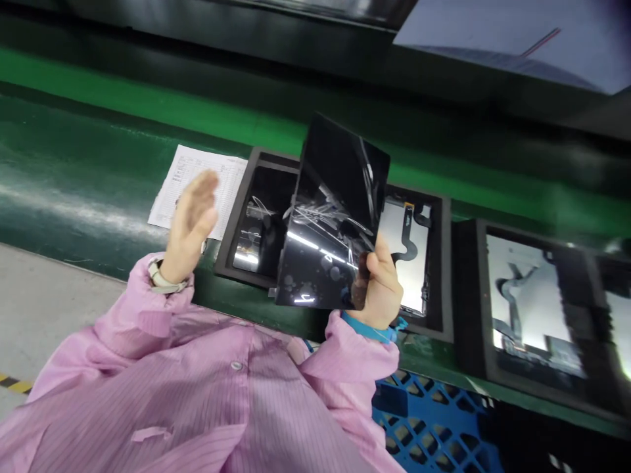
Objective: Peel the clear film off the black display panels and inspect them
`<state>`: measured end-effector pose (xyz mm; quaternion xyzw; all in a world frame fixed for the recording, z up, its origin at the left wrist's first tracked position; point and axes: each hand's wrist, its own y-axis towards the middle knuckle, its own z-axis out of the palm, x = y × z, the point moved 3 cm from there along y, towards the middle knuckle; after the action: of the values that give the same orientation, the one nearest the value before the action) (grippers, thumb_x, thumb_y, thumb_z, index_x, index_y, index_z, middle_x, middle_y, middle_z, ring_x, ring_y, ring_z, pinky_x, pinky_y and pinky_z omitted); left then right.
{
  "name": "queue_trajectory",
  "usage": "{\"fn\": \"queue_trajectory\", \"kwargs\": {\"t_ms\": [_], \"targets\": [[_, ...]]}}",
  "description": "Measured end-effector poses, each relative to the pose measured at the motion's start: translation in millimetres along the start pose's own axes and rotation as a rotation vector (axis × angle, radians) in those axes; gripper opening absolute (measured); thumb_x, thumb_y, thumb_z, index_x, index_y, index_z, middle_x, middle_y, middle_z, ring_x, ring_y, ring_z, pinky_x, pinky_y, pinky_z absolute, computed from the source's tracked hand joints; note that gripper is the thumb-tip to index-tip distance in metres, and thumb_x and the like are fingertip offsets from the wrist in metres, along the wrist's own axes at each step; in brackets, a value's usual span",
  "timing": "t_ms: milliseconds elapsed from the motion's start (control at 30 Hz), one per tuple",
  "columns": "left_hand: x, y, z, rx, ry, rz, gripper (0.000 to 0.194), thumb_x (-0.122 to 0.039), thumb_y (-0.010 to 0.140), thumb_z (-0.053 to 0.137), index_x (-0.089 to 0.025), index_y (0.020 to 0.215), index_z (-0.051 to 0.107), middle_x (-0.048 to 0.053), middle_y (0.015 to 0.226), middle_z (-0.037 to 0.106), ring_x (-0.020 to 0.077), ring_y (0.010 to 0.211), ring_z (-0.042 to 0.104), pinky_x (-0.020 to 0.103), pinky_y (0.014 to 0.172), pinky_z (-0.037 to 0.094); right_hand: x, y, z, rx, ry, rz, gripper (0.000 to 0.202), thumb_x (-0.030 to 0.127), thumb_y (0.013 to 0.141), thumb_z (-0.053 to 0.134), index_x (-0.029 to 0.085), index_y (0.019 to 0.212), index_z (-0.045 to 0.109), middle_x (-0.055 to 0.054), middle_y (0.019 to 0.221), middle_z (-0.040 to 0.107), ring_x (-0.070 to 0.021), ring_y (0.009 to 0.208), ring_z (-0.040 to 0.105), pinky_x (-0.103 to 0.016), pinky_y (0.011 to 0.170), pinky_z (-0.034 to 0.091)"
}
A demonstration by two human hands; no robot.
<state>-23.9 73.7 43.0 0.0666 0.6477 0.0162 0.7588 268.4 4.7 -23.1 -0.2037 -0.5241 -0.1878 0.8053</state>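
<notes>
My right hand grips a glossy black display panel by its lower right edge, thumb on the glass. The panel is tilted up above a dark foam tray, and whitish streaks and light reflections show on its face. My left hand is raised with nothing in it, fingers stretched and thumb apart, slightly blurred, in front of a printed sheet. In the tray's left compartment lies another black panel. Its right compartment holds a panel with a silvery back and a dark flex cable, partly hidden by the held panel.
More foam trays with silvery-backed panels stand to the right along the green bench. A blue plastic crate sits below the bench edge. A white sheet with a thin reddish stick is at the upper right.
</notes>
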Motion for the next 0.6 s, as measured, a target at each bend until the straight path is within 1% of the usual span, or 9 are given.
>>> {"fn": "queue_trajectory", "kwargs": {"t_ms": [67,100,200,333,400,433,500,533,600], "targets": [[0,2,41.2,0.228,-0.148,-0.170,0.059,-0.052,0.082,0.078,-0.028,0.133,0.062,0.003,0.147,0.061,0.0327,0.150,0.043,0.045,0.123,0.040,5,-3,10,0.060,0.070,0.018,0.043,0.035,0.065,0.075,0.026,0.106,0.079,-0.001,0.109,0.079,-0.0250,0.118,0.070,-0.049,0.123,0.041],[1,3,58.1,0.302,-0.229,-0.284,0.054,-0.052,0.083,0.076,-0.027,0.129,0.065,0.003,0.141,0.066,0.0341,0.147,0.048,0.047,0.120,0.044,7,-4,15,0.085,0.107,0.028,0.041,0.033,0.065,0.076,0.026,0.106,0.079,-0.001,0.109,0.079,-0.0252,0.121,0.069,-0.050,0.124,0.040],[5,8,89.4,0.342,-0.406,-0.535,0.036,-0.041,0.085,0.073,-0.024,0.117,0.070,0.003,0.121,0.074,0.0349,0.132,0.062,0.047,0.108,0.054,10,-4,21,0.125,0.161,0.021,0.038,0.030,0.066,0.078,0.028,0.104,0.079,0.001,0.111,0.078,-0.0273,0.128,0.065,-0.052,0.123,0.041],[16,13,98.6,0.234,-0.487,-0.709,0.015,-0.014,0.081,0.071,-0.015,0.096,0.070,0.005,0.101,0.077,0.0310,0.111,0.073,0.045,0.100,0.059,12,2,12,0.157,0.023,-0.030,0.043,0.031,0.071,0.078,0.029,0.114,0.076,0.000,0.122,0.076,-0.0278,0.129,0.065,-0.055,0.121,0.044],[23,15,98.7,0.193,-0.528,-0.750,0.005,-0.010,0.085,0.065,-0.013,0.089,0.067,0.006,0.093,0.077,0.0294,0.104,0.076,0.046,0.097,0.061,17,-1,8,0.127,-0.193,-0.101,0.044,0.032,0.078,0.075,0.028,0.122,0.072,-0.003,0.130,0.072,-0.0276,0.129,0.065,-0.056,0.119,0.046],[26,16,98.8,0.177,-0.549,-0.763,0.006,-0.010,0.088,0.062,-0.013,0.086,0.066,0.006,0.089,0.077,0.0286,0.102,0.077,0.045,0.096,0.061,22,-6,8,0.084,-0.345,-0.181,0.044,0.033,0.082,0.073,0.028,0.126,0.069,-0.005,0.135,0.069,-0.0278,0.130,0.064,-0.057,0.117,0.047],[31,16,98.9,0.136,-0.575,-0.776,0.012,-0.010,0.091,0.057,-0.014,0.082,0.063,0.004,0.081,0.075,0.0268,0.098,0.077,0.044,0.094,0.062,32,-26,20,0.041,-0.677,-0.410,0.046,0.037,0.087,0.071,0.026,0.131,0.064,-0.010,0.140,0.064,-0.0295,0.133,0.059,-0.058,0.115,0.048],[33,17,98.9,0.112,-0.578,-0.776,0.014,-0.010,0.092,0.057,-0.014,0.080,0.062,0.003,0.078,0.074,0.0261,0.097,0.078,0.043,0.094,0.062,34,-40,32,0.080,-0.823,-0.535,0.049,0.041,0.088,0.071,0.025,0.134,0.062,-0.012,0.141,0.062,-0.0307,0.134,0.058,-0.058,0.114,0.048],[36,17,98.4,0.072,-0.578,-0.746,0.016,-0.011,0.094,0.058,-0.015,0.079,0.061,0.002,0.074,0.072,0.0248,0.098,0.078,0.040,0.094,0.062,30,-70,61,0.287,-1.017,-0.728,0.057,0.049,0.087,0.072,0.021,0.135,0.058,-0.016,0.136,0.064,-0.0327,0.132,0.058,-0.058,0.112,0.050]]}}
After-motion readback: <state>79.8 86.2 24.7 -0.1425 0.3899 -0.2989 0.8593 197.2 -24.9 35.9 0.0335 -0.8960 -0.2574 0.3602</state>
